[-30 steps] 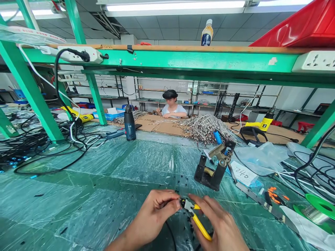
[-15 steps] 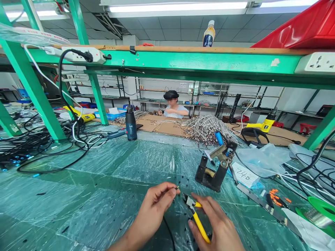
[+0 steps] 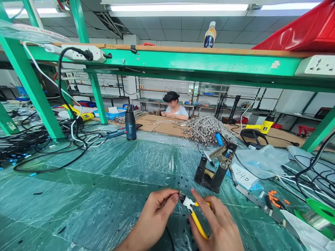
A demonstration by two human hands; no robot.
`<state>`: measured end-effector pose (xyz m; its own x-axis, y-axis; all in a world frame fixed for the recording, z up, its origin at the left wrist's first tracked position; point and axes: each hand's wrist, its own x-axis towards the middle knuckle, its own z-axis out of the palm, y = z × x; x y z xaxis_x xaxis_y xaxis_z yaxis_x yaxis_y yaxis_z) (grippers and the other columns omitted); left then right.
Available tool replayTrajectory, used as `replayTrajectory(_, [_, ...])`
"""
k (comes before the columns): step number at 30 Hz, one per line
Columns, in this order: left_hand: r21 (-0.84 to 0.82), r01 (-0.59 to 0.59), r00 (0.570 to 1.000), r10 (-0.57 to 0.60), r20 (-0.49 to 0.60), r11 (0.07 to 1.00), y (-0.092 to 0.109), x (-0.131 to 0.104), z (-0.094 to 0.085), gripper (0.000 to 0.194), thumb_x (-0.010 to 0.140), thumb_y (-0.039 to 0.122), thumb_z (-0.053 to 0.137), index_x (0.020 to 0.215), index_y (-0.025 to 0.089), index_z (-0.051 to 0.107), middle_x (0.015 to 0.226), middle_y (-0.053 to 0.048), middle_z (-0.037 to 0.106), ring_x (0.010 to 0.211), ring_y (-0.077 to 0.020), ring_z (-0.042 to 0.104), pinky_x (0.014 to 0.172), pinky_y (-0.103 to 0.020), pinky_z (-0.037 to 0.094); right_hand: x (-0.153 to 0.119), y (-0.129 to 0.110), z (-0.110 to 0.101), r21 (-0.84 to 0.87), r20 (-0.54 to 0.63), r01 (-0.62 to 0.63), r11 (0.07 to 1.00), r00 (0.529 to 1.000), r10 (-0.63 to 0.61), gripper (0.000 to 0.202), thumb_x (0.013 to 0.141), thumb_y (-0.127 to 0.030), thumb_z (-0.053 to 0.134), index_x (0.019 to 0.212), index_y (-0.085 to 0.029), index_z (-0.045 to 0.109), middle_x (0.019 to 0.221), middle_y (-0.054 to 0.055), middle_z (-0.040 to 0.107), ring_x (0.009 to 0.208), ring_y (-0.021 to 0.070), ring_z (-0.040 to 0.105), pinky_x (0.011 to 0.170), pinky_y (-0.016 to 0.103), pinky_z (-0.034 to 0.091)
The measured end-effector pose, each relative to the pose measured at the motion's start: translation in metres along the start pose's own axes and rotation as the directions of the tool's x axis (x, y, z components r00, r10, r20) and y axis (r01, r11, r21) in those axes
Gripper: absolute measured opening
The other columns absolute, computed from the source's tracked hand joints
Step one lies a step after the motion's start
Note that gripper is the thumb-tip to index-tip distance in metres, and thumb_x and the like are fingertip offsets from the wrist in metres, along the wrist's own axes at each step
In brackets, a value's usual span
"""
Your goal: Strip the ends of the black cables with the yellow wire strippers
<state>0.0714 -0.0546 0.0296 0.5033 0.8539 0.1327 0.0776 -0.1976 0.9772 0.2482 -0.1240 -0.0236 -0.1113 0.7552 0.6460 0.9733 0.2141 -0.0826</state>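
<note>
Thumb and fingers of my left hand pinch the end of a black cable, which hangs down below the hand. A small yellowish tip shows at the fingertips. My right hand is wrapped round a pair of yellow-handled cutting pliers. Their jaws are at the cable end, right by my left fingertips; whether the blades touch the wire is too small to tell. Ahead and to the right of the hands stands a black stand with a metal clip.
A dark heat gun stands upright at the back left, near black cables. At the right lie a paper marked 240, a metal ruler-like strip and a green solder spool. A person sits across the bench.
The pliers have moved left, bringing their jaws to the cable end in my left fingers. My left hand has shifted slightly down. The person opposite has lowered their arms.
</note>
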Motion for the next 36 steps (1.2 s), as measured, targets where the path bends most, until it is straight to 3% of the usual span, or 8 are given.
replayTrajectory(10, [0.030, -0.007, 1.000, 0.007, 0.020, 1.000, -0.003, 0.000, -0.001, 0.038, 0.091, 0.042, 0.045, 0.063, 0.017, 0.049, 0.056, 0.006, 0.031, 0.052, -0.0101, 0.027, 0.049, -0.023, 0.024, -0.002, 0.000, 0.002, -0.120, -0.040, 0.010, 0.993, 0.999, -0.015, 0.065, 0.082, -0.035, 0.059, 0.140, -0.020, 0.035, 0.087, 0.009, 0.057, 0.072, 0.0240, 0.061, 0.056, 0.038, 0.053])
replayTrajectory(15, [0.092, -0.039, 0.999, 0.039, 0.010, 0.995, 0.000, -0.001, 0.001, 0.034, 0.090, 0.037, 0.046, 0.067, 0.015, 0.055, 0.062, 0.004, 0.034, 0.059, -0.0113, 0.029, 0.053, -0.022, 0.027, -0.004, 0.002, 0.004, -0.148, -0.023, 0.017, 0.989, 1.000, -0.021, 0.068, 0.081, -0.034, 0.058, 0.141, -0.018, 0.034, 0.086, 0.010, 0.058, 0.069, 0.0236, 0.060, 0.055, 0.038, 0.053])
replayTrajectory(24, [0.194, -0.077, 0.997, 0.070, 0.042, 0.978, 0.001, -0.001, -0.004, 0.035, 0.092, 0.035, 0.041, 0.065, 0.015, 0.051, 0.064, 0.004, 0.033, 0.060, -0.0116, 0.029, 0.056, -0.023, 0.026, -0.002, -0.001, 0.001, -0.199, 0.005, 0.041, 0.979, 0.999, -0.040, 0.069, 0.083, -0.041, 0.056, 0.143, -0.017, 0.033, 0.083, 0.008, 0.058, 0.067, 0.0222, 0.060, 0.053, 0.035, 0.053])
replayTrajectory(36, [0.418, -0.201, 0.979, 0.164, 0.122, 0.886, 0.003, -0.002, -0.010, 0.034, 0.095, 0.028, 0.036, 0.063, 0.018, 0.041, 0.060, 0.005, 0.037, 0.059, -0.0111, 0.037, 0.058, -0.024, 0.026, -0.005, -0.002, 0.002, -0.164, 0.065, 0.052, 0.985, 0.997, -0.042, 0.068, 0.085, -0.036, 0.053, 0.145, -0.014, 0.028, 0.084, 0.008, 0.059, 0.070, 0.0212, 0.062, 0.058, 0.033, 0.057])
